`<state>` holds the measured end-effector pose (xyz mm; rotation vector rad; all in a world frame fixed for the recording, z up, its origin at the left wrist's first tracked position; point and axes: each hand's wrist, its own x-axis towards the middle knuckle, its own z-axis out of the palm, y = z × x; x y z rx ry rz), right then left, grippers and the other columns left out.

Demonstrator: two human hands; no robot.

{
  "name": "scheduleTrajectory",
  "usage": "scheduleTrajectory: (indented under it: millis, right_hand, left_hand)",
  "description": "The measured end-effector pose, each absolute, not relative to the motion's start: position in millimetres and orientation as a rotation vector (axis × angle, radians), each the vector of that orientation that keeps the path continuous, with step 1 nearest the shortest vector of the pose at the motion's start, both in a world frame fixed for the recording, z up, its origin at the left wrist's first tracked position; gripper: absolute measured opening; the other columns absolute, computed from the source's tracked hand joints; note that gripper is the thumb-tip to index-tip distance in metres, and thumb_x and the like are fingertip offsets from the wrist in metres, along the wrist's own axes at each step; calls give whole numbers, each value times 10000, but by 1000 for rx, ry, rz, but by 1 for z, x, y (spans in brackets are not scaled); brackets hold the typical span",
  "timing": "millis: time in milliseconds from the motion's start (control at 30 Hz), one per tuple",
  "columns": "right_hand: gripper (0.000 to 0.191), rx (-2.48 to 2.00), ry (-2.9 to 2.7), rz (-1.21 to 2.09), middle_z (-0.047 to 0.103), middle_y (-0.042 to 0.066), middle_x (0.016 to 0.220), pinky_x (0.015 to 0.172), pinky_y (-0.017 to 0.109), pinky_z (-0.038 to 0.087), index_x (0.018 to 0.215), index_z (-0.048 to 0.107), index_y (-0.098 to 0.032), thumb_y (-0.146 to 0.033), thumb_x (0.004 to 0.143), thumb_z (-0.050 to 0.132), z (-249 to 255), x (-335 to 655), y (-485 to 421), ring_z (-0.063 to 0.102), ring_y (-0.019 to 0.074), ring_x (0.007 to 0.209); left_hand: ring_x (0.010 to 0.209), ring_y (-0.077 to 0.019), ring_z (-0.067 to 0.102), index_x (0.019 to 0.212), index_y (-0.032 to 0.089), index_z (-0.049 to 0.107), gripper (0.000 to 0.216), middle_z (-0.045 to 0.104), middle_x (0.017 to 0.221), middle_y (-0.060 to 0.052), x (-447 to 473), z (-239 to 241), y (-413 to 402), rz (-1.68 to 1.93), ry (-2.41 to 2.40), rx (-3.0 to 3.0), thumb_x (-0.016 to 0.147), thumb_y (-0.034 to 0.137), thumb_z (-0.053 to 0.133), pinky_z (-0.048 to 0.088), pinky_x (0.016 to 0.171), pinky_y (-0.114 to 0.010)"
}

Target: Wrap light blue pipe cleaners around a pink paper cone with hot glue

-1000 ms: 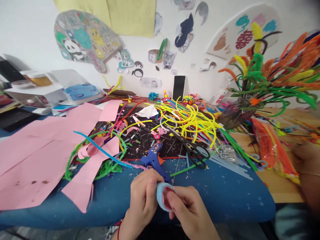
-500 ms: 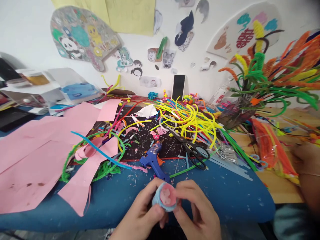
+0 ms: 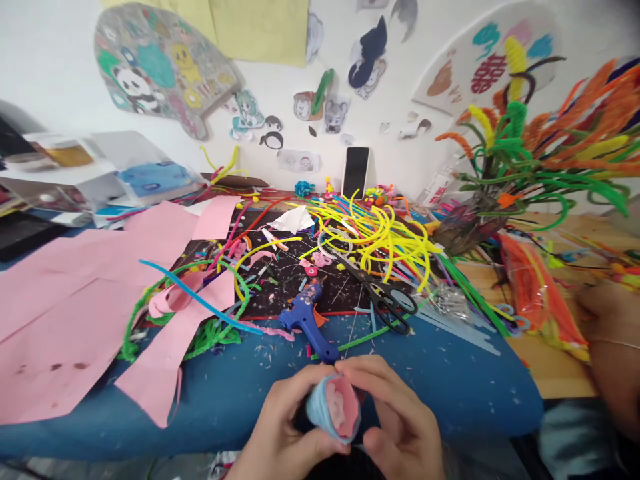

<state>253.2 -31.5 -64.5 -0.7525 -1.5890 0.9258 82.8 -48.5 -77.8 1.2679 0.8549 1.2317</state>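
Note:
Both my hands hold a small round craft piece (image 3: 334, 407), light blue fuzzy pipe cleaner coiled around a pink centre, just in front of the blue table's near edge. My left hand (image 3: 280, 427) wraps its fingers round the piece's left side and underside. My right hand (image 3: 400, 423) pinches its top and right side with curled fingers. A blue glue gun (image 3: 306, 320) lies on the table just beyond my hands, and black-handled scissors (image 3: 385, 297) lie to its right.
Pink paper sheets (image 3: 75, 300) cover the left of the blue table (image 3: 450, 373). Yellow, green and mixed pipe cleaners (image 3: 380, 233) are heaped in the middle. A phone (image 3: 356, 172) leans on the wall. Another person's hand (image 3: 607, 333) rests at right by an orange bundle (image 3: 540, 293).
My hands have turned the blue and pink piece, so its pink centre now faces right, and shifted it slightly lower and toward me. The view has tilted a little.

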Motion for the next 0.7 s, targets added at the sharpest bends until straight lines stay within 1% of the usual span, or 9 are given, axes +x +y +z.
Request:
scheduleTrajectory:
  millis: [33, 100, 200, 333, 433, 533, 600, 700]
  right_hand:
    - [445, -755, -1559, 992, 775, 41, 1185, 937, 267, 609, 1311, 708, -361, -593, 933, 673, -66, 252, -31, 725, 182, 1072]
    - [472, -747, -1521, 1090, 778, 36, 1190, 939, 261, 607, 1314, 705, -391, -629, 907, 683, -70, 249, -31, 728, 184, 1085]
    - [430, -726, -1503, 1118, 786, 33, 1153, 930, 241, 604, 1266, 736, -396, -620, 900, 698, -72, 244, -30, 735, 175, 1064]
    - [432, -714, -1489, 1085, 794, 39, 1131, 918, 245, 611, 1247, 751, -385, -607, 877, 731, -71, 240, -29, 743, 181, 1034]
    - [380, -716, -1484, 1059, 804, 50, 1105, 897, 265, 627, 1206, 775, -363, -573, 892, 731, -69, 239, -29, 752, 193, 1009]
    - [339, -718, -1495, 1015, 814, 63, 1080, 863, 301, 647, 1183, 788, -345, -539, 913, 721, -67, 238, -27, 765, 211, 970]
    - [319, -724, -1494, 991, 818, 62, 1071, 848, 307, 653, 1177, 790, -345, -525, 925, 713, -66, 237, -26, 769, 211, 956]
    - [280, -719, -1480, 981, 823, 50, 1060, 855, 310, 654, 1177, 788, -364, -493, 944, 703, -66, 235, -26, 770, 203, 949]
  left_hand:
    - [744, -160, 650, 1086, 265, 771, 358, 750, 853, -9, 84, -77, -48, 1259, 860, 1314, 819, 498, 819, 508, 712, -206]
    - [680, -151, 641, 1045, 253, 787, 351, 748, 794, -9, 87, -76, -47, 1308, 859, 1368, 821, 523, 805, 519, 679, -201]
    - [567, -133, 591, 965, 231, 816, 376, 720, 671, -5, 90, -73, -44, 1384, 866, 1406, 802, 570, 796, 515, 592, -188]
    - [551, -149, 612, 996, 236, 841, 396, 745, 651, -25, 91, -70, -39, 1480, 894, 1463, 796, 575, 795, 541, 570, -195]
    - [506, -145, 599, 940, 227, 851, 399, 734, 602, -24, 90, -70, -37, 1527, 902, 1487, 786, 591, 796, 530, 533, -192]
    - [529, -171, 639, 928, 230, 854, 371, 760, 632, -40, 90, -72, -38, 1491, 928, 1451, 805, 574, 787, 553, 567, -226]
    - [589, -199, 687, 976, 258, 856, 344, 795, 702, -52, 89, -76, -40, 1443, 941, 1416, 828, 557, 772, 574, 624, -257]
    - [680, -220, 738, 1034, 303, 849, 282, 827, 792, -49, 87, -82, -42, 1423, 930, 1399, 848, 502, 777, 580, 706, -270]
